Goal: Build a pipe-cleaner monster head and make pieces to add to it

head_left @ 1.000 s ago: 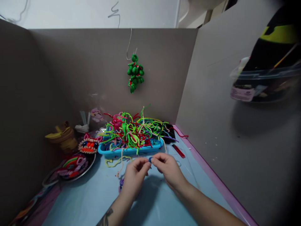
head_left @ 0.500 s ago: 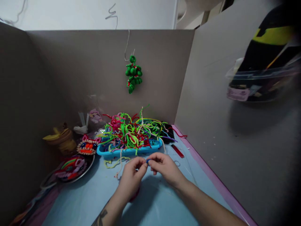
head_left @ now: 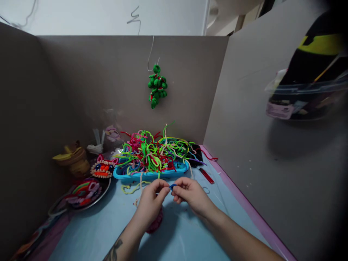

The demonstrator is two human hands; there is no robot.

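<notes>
Between my two hands is a short blue piece of pipe cleaner (head_left: 172, 186), bent into a small curve. My left hand (head_left: 150, 198) pinches its left end between thumb and forefinger. On the other side, my right hand (head_left: 191, 195) has thumb and fingers closed on the right end. A dark pink, coiled-looking object (head_left: 155, 224) lies on the table, partly hidden beneath my left wrist. Just beyond my hands stands a blue tray (head_left: 141, 177) heaped with a tangle of pipe cleaners (head_left: 150, 154) in green, red, pink and other colours.
A red utility-knife-like tool (head_left: 206, 175) lies right of the tray. At left are a dish (head_left: 104, 194) of fuzzy crafts, an orange-mouthed face (head_left: 102, 169) and a brown pot (head_left: 77, 163). A green ornament (head_left: 157, 88) hangs on the back panel; a clear bin (head_left: 304, 103) is on the right panel.
The blue pipe cleaner shows slightly more between my fingers, and my hands are a little further apart. More of the dark pink object is visible. The whole view has shifted slightly.
</notes>
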